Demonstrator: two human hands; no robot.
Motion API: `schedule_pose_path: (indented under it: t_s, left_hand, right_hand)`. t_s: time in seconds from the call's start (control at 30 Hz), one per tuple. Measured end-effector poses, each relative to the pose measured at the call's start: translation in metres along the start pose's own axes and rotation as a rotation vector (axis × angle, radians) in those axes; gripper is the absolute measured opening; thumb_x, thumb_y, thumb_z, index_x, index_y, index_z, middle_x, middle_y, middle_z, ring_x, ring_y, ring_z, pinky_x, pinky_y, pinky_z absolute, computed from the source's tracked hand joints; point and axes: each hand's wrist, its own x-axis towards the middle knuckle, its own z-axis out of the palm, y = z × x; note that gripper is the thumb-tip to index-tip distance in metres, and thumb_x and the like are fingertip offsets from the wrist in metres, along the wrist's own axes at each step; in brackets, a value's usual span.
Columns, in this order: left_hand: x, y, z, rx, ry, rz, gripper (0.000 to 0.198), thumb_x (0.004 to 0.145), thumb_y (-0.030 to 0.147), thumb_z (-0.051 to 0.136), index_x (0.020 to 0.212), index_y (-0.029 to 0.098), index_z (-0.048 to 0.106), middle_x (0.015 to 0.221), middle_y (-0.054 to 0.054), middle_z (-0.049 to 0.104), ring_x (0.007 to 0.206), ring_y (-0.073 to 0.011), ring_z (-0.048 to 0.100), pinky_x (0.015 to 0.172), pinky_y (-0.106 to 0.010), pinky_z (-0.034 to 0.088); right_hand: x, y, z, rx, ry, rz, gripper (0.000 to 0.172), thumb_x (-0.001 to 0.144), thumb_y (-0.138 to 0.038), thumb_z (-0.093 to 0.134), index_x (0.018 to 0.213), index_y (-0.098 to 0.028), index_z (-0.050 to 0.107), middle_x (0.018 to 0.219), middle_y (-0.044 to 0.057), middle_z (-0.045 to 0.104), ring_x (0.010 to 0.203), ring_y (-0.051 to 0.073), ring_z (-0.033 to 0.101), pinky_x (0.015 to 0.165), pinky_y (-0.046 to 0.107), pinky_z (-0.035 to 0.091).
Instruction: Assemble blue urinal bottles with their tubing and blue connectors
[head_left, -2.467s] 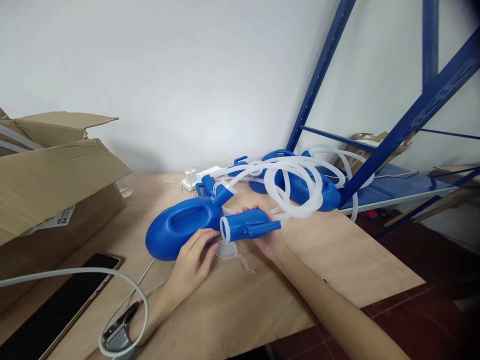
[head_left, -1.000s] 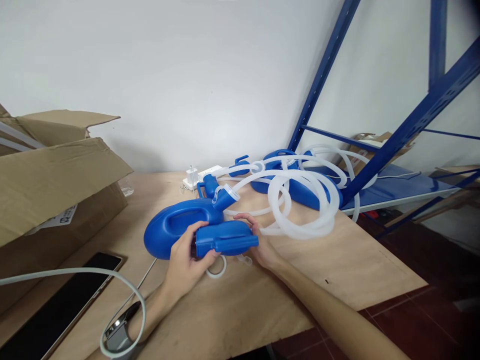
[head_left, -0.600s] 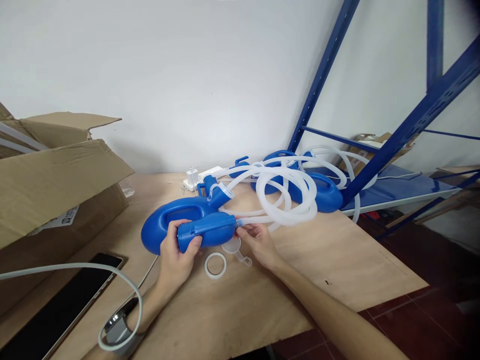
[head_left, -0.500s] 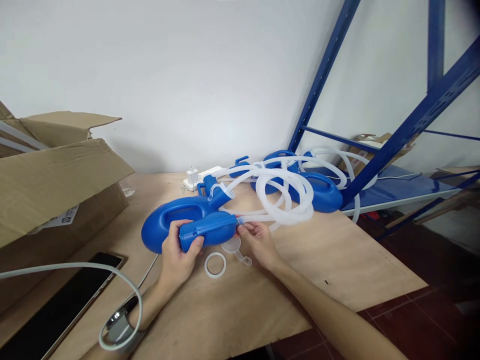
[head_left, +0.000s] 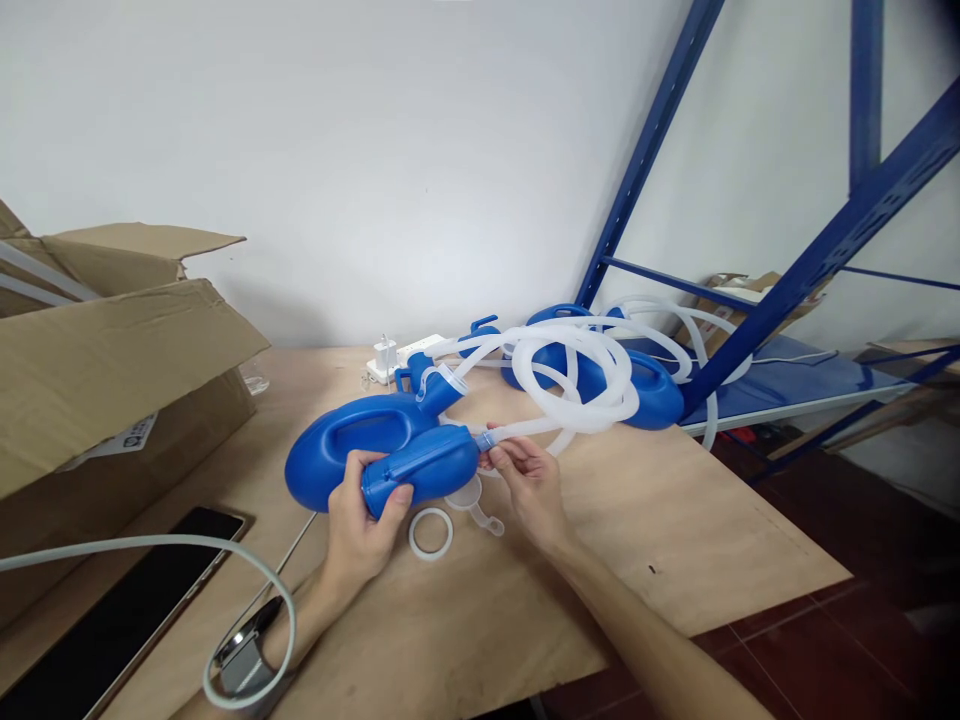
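Observation:
My left hand (head_left: 360,525) is wrapped round the wide end of a blue plastic funnel piece (head_left: 424,470), held just above the table. My right hand (head_left: 525,480) pinches the end of a coiled translucent white hose (head_left: 577,385) where it joins the funnel's narrow tip. Behind the funnel lies a large blue flat bottle with a handle (head_left: 352,450). A white ring (head_left: 430,533) and a clear cap (head_left: 472,500) lie on the wooden table (head_left: 675,520) below my hands.
An open cardboard box (head_left: 90,370) stands at the left. A black tablet (head_left: 112,620) and a grey cable loop (head_left: 247,640) lie near the front left. More blue bottles (head_left: 645,390) and a white power strip (head_left: 409,352) sit at the back. A blue steel rack (head_left: 810,260) rises at the right.
The funnel piece was turned round: my left hand took its wide end, and my right hand moved to its narrow tip and the hose end. The white ring now lies on the table.

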Motion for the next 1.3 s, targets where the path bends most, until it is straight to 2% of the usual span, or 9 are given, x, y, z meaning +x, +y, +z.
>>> schedule_pose_path:
  t_s: [0.17, 0.27, 0.37, 0.47, 0.6, 0.67, 0.77, 1.0, 1.3]
  left_hand:
    - [-0.003, -0.011, -0.001, 0.016, 0.028, -0.045, 0.034, 0.094, 0.056, 0.058, 0.103, 0.023, 0.052, 0.06, 0.007, 0.059, 0.049, -0.0174, 0.057, 0.054, -0.029, 0.047]
    - [-0.004, -0.014, 0.001, 0.073, 0.069, 0.083, 0.039, 0.092, 0.055, 0.062, 0.111, 0.021, 0.055, 0.085, -0.002, 0.071, 0.068, -0.0212, 0.069, 0.063, -0.031, 0.054]
    - [-0.006, -0.014, 0.003, 0.146, 0.102, 0.245, 0.044, 0.093, 0.054, 0.06, 0.12, 0.02, 0.056, 0.105, -0.009, 0.073, 0.088, -0.0254, 0.073, 0.073, -0.034, 0.058]
    - [-0.007, -0.013, 0.004, 0.158, 0.12, 0.299, 0.041, 0.096, 0.05, 0.059, 0.124, 0.02, 0.055, 0.11, -0.009, 0.071, 0.094, -0.0255, 0.073, 0.078, -0.035, 0.058]
    - [-0.006, -0.011, 0.001, 0.107, 0.134, 0.304, 0.039, 0.097, 0.046, 0.06, 0.126, 0.021, 0.055, 0.113, -0.008, 0.07, 0.099, -0.0246, 0.071, 0.084, -0.035, 0.058]
    - [-0.005, -0.011, -0.001, 0.099, 0.149, 0.293, 0.038, 0.096, 0.046, 0.06, 0.125, 0.021, 0.056, 0.112, -0.008, 0.07, 0.099, -0.0245, 0.071, 0.085, -0.035, 0.057]
    - [-0.003, -0.013, -0.004, 0.094, 0.163, 0.254, 0.034, 0.097, 0.046, 0.058, 0.121, 0.021, 0.058, 0.107, -0.006, 0.071, 0.094, -0.0238, 0.07, 0.081, -0.034, 0.056]
    - [0.004, -0.013, -0.008, 0.091, 0.134, 0.202, 0.033, 0.1, 0.049, 0.053, 0.117, 0.022, 0.061, 0.103, -0.004, 0.073, 0.09, -0.0222, 0.071, 0.079, -0.032, 0.055]
    - [0.009, -0.006, -0.015, 0.181, 0.117, 0.368, 0.038, 0.101, 0.055, 0.052, 0.117, 0.021, 0.06, 0.101, -0.006, 0.075, 0.088, -0.0224, 0.073, 0.078, -0.031, 0.058]
  right_hand:
    - [0.004, -0.001, -0.005, 0.036, 0.12, -0.039, 0.034, 0.077, -0.044, 0.09, 0.101, -0.025, 0.074, 0.089, 0.0, 0.08, 0.086, 0.018, 0.074, 0.089, 0.031, 0.059]
    - [-0.005, -0.006, -0.003, 0.027, -0.06, 0.184, 0.046, 0.088, -0.067, 0.071, 0.107, -0.025, 0.074, 0.092, 0.005, 0.08, 0.088, 0.022, 0.076, 0.083, 0.035, 0.062]
    - [-0.023, -0.026, -0.001, -0.291, -0.314, 0.295, 0.066, 0.101, -0.074, 0.039, 0.08, -0.022, 0.073, 0.07, 0.008, 0.074, 0.065, 0.022, 0.071, 0.061, 0.035, 0.059]
    - [-0.032, -0.053, -0.001, -0.864, -0.285, -0.216, 0.051, 0.108, -0.047, 0.046, 0.071, -0.021, 0.069, 0.062, 0.005, 0.068, 0.059, 0.02, 0.064, 0.061, 0.034, 0.054]
    - [-0.015, -0.065, 0.0, -1.2, -0.471, -0.725, 0.027, 0.105, -0.022, 0.05, 0.124, -0.016, 0.069, 0.12, 0.015, 0.076, 0.112, 0.03, 0.069, 0.097, 0.048, 0.056]
    - [0.0, -0.057, 0.0, -1.266, -0.661, -0.731, 0.037, 0.105, -0.026, 0.054, 0.139, -0.015, 0.059, 0.139, 0.017, 0.068, 0.127, 0.031, 0.064, 0.105, 0.051, 0.053]
    - [0.017, -0.038, -0.003, -1.312, -0.826, -0.679, 0.032, 0.105, -0.034, 0.058, 0.129, -0.014, 0.064, 0.13, 0.015, 0.072, 0.115, 0.029, 0.07, 0.097, 0.046, 0.058]
    - [0.022, -0.012, -0.012, -1.402, -0.779, -0.767, 0.036, 0.109, -0.041, 0.05, 0.092, -0.017, 0.07, 0.076, 0.005, 0.075, 0.065, 0.021, 0.068, 0.056, 0.032, 0.037]
    - [0.019, -0.001, -0.021, -1.487, -0.693, -0.769, 0.053, 0.11, -0.052, 0.038, 0.096, -0.013, 0.071, 0.07, 0.008, 0.075, 0.057, 0.02, 0.063, 0.055, 0.035, 0.021]
